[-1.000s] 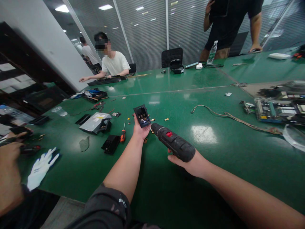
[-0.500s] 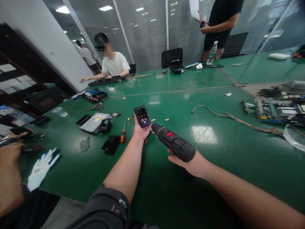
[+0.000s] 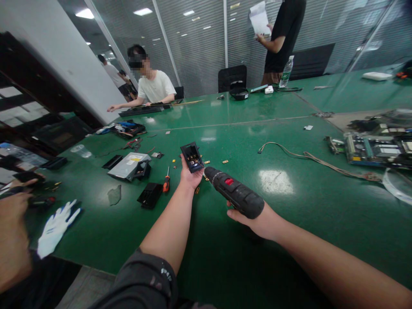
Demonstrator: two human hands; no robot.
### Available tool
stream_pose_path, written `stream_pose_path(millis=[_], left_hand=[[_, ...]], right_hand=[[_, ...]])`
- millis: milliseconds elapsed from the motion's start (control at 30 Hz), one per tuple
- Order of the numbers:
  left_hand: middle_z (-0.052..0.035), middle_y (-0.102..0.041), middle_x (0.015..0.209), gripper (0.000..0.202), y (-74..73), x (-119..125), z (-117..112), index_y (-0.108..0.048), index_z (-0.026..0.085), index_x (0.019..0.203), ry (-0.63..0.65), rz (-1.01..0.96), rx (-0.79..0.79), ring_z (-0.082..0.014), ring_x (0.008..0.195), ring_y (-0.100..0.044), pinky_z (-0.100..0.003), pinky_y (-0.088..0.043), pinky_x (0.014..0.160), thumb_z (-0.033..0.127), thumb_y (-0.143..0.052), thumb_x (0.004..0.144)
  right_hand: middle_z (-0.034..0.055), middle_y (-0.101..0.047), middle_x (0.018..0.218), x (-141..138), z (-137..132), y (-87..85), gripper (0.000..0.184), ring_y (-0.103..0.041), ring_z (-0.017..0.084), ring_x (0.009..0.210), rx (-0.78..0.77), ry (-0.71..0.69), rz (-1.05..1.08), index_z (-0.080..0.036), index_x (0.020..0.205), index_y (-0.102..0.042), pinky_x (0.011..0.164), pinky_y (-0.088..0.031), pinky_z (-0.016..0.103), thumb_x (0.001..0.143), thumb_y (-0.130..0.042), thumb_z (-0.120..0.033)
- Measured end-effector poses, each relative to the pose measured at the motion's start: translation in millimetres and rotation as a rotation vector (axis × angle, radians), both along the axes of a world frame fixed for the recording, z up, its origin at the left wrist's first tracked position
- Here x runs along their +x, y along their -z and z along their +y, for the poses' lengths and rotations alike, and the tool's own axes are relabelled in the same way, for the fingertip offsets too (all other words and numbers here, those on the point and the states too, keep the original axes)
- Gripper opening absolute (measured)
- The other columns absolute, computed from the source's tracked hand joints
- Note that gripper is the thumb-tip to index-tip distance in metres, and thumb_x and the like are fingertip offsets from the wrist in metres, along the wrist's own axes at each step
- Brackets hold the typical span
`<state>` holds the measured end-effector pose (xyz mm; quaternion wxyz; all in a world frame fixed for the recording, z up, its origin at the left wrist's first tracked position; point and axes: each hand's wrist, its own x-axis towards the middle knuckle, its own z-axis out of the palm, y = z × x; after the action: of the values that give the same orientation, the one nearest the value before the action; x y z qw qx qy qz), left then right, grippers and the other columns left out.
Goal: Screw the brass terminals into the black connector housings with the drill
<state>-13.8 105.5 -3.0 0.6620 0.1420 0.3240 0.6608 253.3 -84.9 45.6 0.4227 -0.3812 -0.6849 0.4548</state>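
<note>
My left hand point(image 3: 190, 177) grips a small black plastic housing point(image 3: 192, 157), tilted so that its open side with small brass-coloured parts faces me. In my right hand point(image 3: 254, 216) is a black cordless drill point(image 3: 234, 191) with a red switch on top. Its tip points at the lower right corner of the housing; whether it touches cannot be made out. Small brass-coloured pieces point(image 3: 225, 162) lie on the green table around my left hand. Left of that hand are an orange-handled screwdriver point(image 3: 166, 184) and another black housing point(image 3: 149, 195).
A metal drive box point(image 3: 127, 166) and a white glove point(image 3: 56, 229) lie to the left. Circuit boards point(image 3: 376, 148) and a loose cable point(image 3: 309, 156) are at the right. A co-worker's arm point(image 3: 14, 231) reaches in at the left edge. People are beyond the table.
My hands, the drill and the housing look unmoved. The standing person at the back has shifted left, and the papers held there are lower and more in view.
</note>
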Motion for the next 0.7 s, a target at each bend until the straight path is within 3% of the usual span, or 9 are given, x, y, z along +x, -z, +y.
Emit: stream_pose_path(millis=[333,500,700], left_hand=[[-0.0075,-0.085,0.093,0.066,-0.7,0.8,0.4,-0.087,0.019,0.111,0.006,-0.024,-0.011,-0.0183,0.073,-0.078,-0.029,-0.066,0.071,0.083,-0.070,0.112],[-0.0067,-0.084,0.094,0.065,0.8,-0.3,1.2,-0.087,0.021,0.113,0.007,0.000,0.003,-0.0185,0.075,-0.078,-0.030,-0.067,0.074,0.084,-0.077,0.106],[-0.0082,-0.085,0.095,0.064,0.7,0.5,1.3,-0.087,0.020,0.110,-0.010,-0.026,-0.017,-0.0180,0.073,-0.077,-0.029,-0.065,0.071,0.081,-0.069,0.113]], right_hand=[[0.0078,-0.083,0.118,-0.4,-1.2,-3.2,0.035,-0.081,0.030,0.108,-0.017,-0.007,0.024,-0.027,0.127,-0.072,0.107,-0.068,0.054,0.095,-0.084,-0.036],[0.0089,-0.083,0.120,-0.4,-0.1,-1.8,0.036,-0.081,0.031,0.110,-0.020,-0.008,0.017,-0.027,0.127,-0.072,0.108,-0.067,0.056,0.094,-0.084,-0.037],[0.0101,-0.082,0.122,-0.9,0.1,0.2,0.040,-0.081,0.031,0.111,-0.023,-0.001,0.012,-0.026,0.130,-0.071,0.109,-0.066,0.056,0.093,-0.083,-0.038]])
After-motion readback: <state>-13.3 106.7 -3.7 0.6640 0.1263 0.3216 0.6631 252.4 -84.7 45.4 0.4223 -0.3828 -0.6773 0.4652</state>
